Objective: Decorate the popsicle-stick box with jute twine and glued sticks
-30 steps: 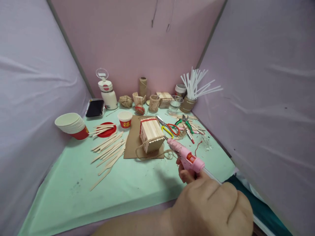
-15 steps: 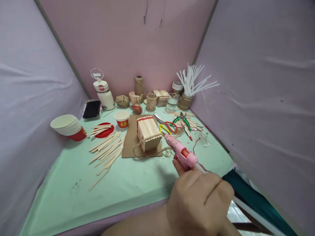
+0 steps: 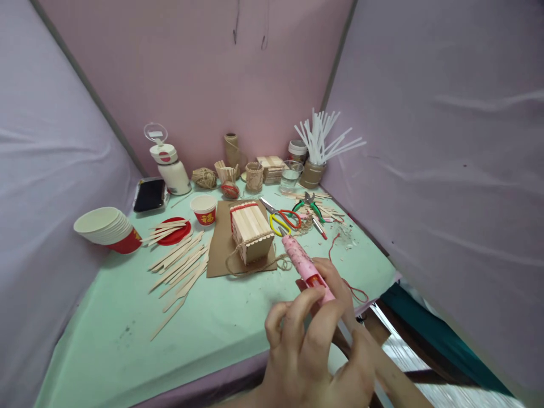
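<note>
A pink glue gun (image 3: 300, 258) points away from me over the table's front right, its nozzle near the scissors. My right hand (image 3: 335, 280) is wrapped around it from the right side, partly hidden. My left hand (image 3: 308, 345) is in front, fingers bent, fingertips pressing the gun's rear body. A long translucent glue stick (image 3: 345, 333) runs back from the gun, past my left thumb. Beyond the nozzle, a small box of wooden sticks (image 3: 251, 224) with red trim lies on brown cardboard (image 3: 219, 249). Twine (image 3: 238, 272) loops around its front.
Loose wooden sticks (image 3: 182, 266), a red lid (image 3: 174, 232) and paper cups (image 3: 123, 238) are at left. Scissors (image 3: 293, 218), green-handled pliers (image 3: 317, 209) and red string (image 3: 331, 249) lie at right. A bottle (image 3: 174, 175), twine ball (image 3: 204, 178) and jar of glue sticks (image 3: 313, 174) stand behind.
My left hand has shifted from the rear of the gun, by the glue stick, to its body, fingers now bent over it. The view has turned slightly right.
</note>
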`<move>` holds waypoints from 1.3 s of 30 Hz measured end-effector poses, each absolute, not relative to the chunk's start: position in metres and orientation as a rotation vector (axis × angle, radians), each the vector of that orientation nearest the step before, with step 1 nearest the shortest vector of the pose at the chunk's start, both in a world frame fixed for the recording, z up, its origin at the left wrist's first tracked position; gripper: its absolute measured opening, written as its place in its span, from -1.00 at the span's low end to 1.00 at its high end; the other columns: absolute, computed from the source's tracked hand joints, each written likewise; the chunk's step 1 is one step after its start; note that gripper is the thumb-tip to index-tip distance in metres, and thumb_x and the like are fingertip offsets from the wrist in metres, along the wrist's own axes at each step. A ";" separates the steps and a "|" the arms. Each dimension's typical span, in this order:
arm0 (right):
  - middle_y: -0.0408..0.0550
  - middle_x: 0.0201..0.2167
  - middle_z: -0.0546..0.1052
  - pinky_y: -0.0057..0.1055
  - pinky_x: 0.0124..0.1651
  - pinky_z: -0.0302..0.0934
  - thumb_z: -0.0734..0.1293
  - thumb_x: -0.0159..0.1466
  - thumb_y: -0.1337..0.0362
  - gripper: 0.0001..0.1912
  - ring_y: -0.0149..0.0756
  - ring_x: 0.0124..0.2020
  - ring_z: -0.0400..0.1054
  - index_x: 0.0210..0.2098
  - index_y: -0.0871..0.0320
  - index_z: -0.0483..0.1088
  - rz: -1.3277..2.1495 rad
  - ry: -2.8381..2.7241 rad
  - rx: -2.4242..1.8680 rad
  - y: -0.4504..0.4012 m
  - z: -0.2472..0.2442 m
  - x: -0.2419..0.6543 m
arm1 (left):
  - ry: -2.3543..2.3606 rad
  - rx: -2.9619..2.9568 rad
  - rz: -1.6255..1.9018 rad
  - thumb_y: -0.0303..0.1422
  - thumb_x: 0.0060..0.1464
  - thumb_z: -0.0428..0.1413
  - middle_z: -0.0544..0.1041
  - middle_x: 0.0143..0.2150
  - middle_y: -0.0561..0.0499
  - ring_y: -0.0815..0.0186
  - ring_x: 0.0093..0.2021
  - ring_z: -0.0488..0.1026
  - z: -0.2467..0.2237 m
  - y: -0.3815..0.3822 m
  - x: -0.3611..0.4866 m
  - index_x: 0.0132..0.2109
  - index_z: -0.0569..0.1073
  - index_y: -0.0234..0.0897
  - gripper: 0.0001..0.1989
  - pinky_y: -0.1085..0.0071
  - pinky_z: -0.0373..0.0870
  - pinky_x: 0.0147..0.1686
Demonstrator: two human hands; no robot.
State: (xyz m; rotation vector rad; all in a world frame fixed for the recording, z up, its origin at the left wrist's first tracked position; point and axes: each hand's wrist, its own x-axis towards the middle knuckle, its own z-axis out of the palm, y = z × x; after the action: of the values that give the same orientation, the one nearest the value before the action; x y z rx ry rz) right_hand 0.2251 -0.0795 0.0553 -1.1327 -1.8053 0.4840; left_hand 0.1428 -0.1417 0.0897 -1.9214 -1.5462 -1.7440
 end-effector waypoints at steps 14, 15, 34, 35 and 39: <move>-0.02 -0.25 0.44 -0.32 -0.18 0.26 0.16 0.23 0.31 -0.79 -0.26 -0.21 0.33 -0.13 0.09 0.26 0.254 -1.971 -0.957 -0.058 0.061 0.233 | -1.396 -2.187 -1.283 -0.48 0.01 0.09 0.47 -0.08 -0.04 0.23 -0.01 0.37 0.097 -0.133 0.112 -0.18 0.44 -0.15 -0.79 0.25 0.21 -0.11; -0.02 -0.24 0.43 -0.32 -0.17 0.26 0.15 0.23 0.30 -0.79 -0.26 -0.20 0.33 -0.12 0.10 0.26 0.257 -1.968 -0.976 -0.054 0.062 0.232 | -1.339 -2.249 -1.231 -0.47 0.01 0.09 0.46 -0.07 -0.03 0.21 0.01 0.35 0.101 -0.127 0.108 -0.20 0.45 -0.15 -0.82 0.24 0.19 -0.10; -0.06 -0.28 0.39 -0.36 -0.21 0.23 0.17 0.22 0.33 -0.80 -0.29 -0.25 0.29 -0.15 0.12 0.28 0.379 -1.822 -1.101 -0.034 0.077 0.205 | -1.124 -2.274 -1.899 -0.46 0.09 0.06 0.43 -0.39 0.01 0.37 -0.33 0.36 0.097 -0.074 0.095 -0.24 0.47 -0.29 -0.90 0.40 0.27 -0.32; -0.06 -0.29 0.39 -0.35 -0.21 0.23 0.16 0.23 0.32 -0.81 -0.29 -0.25 0.29 -0.17 0.12 0.29 0.384 -1.805 -1.113 -0.033 0.076 0.205 | -1.140 -2.278 -1.911 -0.46 0.09 0.06 0.43 -0.39 0.01 0.37 -0.33 0.36 0.098 -0.073 0.096 -0.25 0.47 -0.29 -0.90 0.39 0.26 -0.31; -0.08 -0.34 0.40 -0.35 -0.26 0.25 0.17 0.22 0.22 -0.82 -0.29 -0.30 0.31 -0.24 0.13 0.32 0.502 -1.736 -1.148 -0.031 0.073 0.201 | -1.202 -2.298 -1.794 -0.46 0.11 0.02 0.44 -0.40 0.01 0.35 -0.34 0.35 0.102 -0.073 0.099 -0.24 0.49 -0.25 -0.85 0.36 0.22 -0.29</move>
State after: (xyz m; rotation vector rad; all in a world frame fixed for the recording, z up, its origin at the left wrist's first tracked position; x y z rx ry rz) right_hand 0.2014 -0.0306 0.0726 -1.1476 -1.7361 0.5021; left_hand 0.0991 -0.0734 0.1024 -2.2978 -1.2020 -1.7942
